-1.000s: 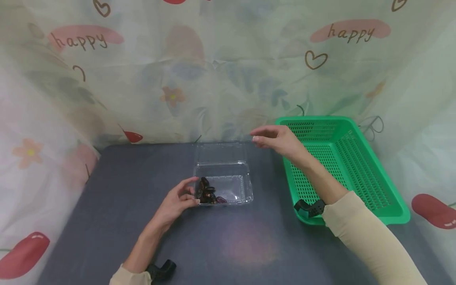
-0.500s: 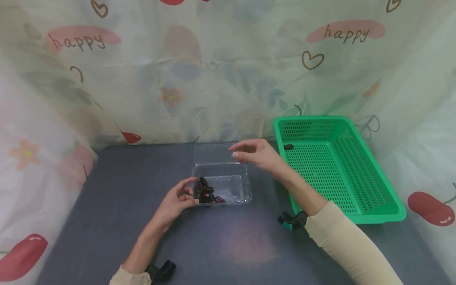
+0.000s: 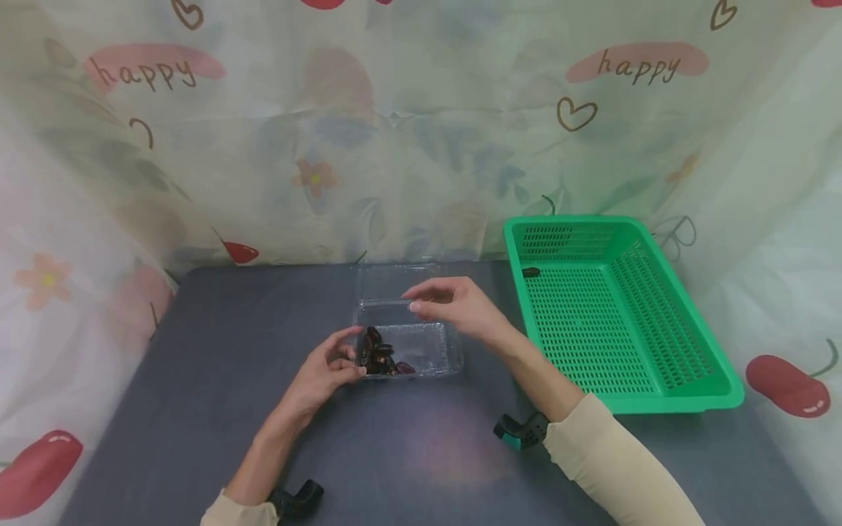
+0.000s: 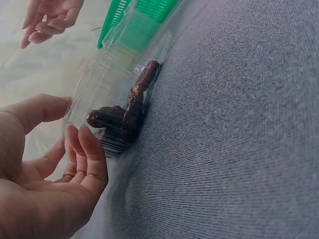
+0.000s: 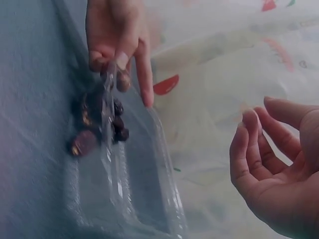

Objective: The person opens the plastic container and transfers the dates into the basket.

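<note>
A clear plastic box (image 3: 427, 349) stands on the dark table with its lid raised at the back. Several dark brown dates (image 3: 377, 356) lie heaped at the box's left end. My left hand (image 3: 321, 376) holds that end, thumb at the front corner and fingers along the side; the left wrist view shows the fingertips against the plastic wall (image 4: 107, 84). Above the box's back right part hovers my right hand (image 3: 457, 308), fingers loosely bent and nothing between them. In the right wrist view, a gap shows between its thumb and the other fingers (image 5: 242, 144).
To the right stands a green perforated basket (image 3: 664, 404), with one dark date (image 3: 531, 272) at its far left corner. A patterned curtain (image 3: 395, 183) hangs right behind the table (image 3: 217, 351). Each wrist carries a black camera mount (image 3: 522, 431).
My right hand has moved left and down from beside the basket's left rim to over the box. A date in the basket has come into view. My left hand stays on the box.
</note>
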A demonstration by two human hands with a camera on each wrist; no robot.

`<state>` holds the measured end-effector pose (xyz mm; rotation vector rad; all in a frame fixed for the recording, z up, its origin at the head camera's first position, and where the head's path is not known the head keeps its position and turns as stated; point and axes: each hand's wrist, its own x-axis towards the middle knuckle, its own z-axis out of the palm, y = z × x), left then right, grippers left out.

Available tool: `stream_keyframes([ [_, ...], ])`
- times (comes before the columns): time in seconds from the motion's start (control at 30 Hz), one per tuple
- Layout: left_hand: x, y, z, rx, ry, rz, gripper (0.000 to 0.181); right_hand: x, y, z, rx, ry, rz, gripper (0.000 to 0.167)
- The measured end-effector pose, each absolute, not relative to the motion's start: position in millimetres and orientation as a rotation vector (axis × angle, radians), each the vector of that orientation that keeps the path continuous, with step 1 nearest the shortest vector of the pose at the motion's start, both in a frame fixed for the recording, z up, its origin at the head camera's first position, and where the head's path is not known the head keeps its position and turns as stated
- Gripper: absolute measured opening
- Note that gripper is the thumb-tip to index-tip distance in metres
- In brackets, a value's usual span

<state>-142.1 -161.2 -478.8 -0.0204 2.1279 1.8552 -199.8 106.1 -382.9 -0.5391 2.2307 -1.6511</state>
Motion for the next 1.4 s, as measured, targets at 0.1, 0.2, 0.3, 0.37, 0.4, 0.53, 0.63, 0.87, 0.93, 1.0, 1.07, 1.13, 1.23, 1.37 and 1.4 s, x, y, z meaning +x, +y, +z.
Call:
stream_keyframes([
  [0.1,-141,-160,-479,-0.027,2.127,1.856,0.067,-196,102,-392,-0.525,2.216,-1.664,0.028],
  [0.2,-141,-160,-479,-0.032,2.133,1.860,0.067,-196,98,-404,-0.502,2.201,-1.670,0.026],
  [0.3,-141,-159,-479,-0.031,2.142,1.865,0.067,-198,94,-417,-0.490,2.178,-1.690,0.024],
  [0.37,-141,-159,-479,-0.030,2.146,1.864,0.067,-200,91,-426,-0.489,2.162,-1.707,0.024],
  [0.4,-141,-159,-478,-0.028,2.146,1.865,0.067,-201,89,-430,-0.491,2.151,-1.716,0.025],
  [0.53,-142,-159,-478,-0.031,2.144,1.864,0.067,-204,83,-446,-0.486,2.119,-1.754,0.028],
  [0.63,-142,-159,-479,-0.032,2.142,1.865,0.067,-205,79,-454,-0.465,2.117,-1.773,0.027],
  [0.87,-140,-159,-480,-0.040,2.131,1.873,0.067,-207,68,-465,-0.480,2.153,-1.726,0.024],
  [0.93,-140,-160,-482,-0.040,2.122,1.869,0.067,-207,65,-468,-0.469,2.172,-1.682,0.024],
  [1.0,-140,-160,-483,-0.034,2.121,1.873,0.067,-208,62,-470,-0.438,2.185,-1.644,0.023],
  [1.07,-141,-160,-483,-0.026,2.126,1.876,0.067,-210,60,-471,-0.399,2.199,-1.604,0.022],
  [1.13,-141,-160,-483,-0.025,2.128,1.882,0.067,-212,58,-472,-0.365,2.217,-1.549,0.020],
  [1.23,-142,-160,-481,-0.029,2.129,1.883,0.068,-215,55,-471,-0.330,2.237,-1.454,0.020],
  [1.37,-142,-160,-480,-0.029,2.132,1.877,0.068,-217,52,-470,-0.313,2.275,-1.346,0.019],
  [1.4,-142,-160,-480,-0.029,2.133,1.878,0.068,-218,51,-470,-0.310,2.291,-1.325,0.018],
])
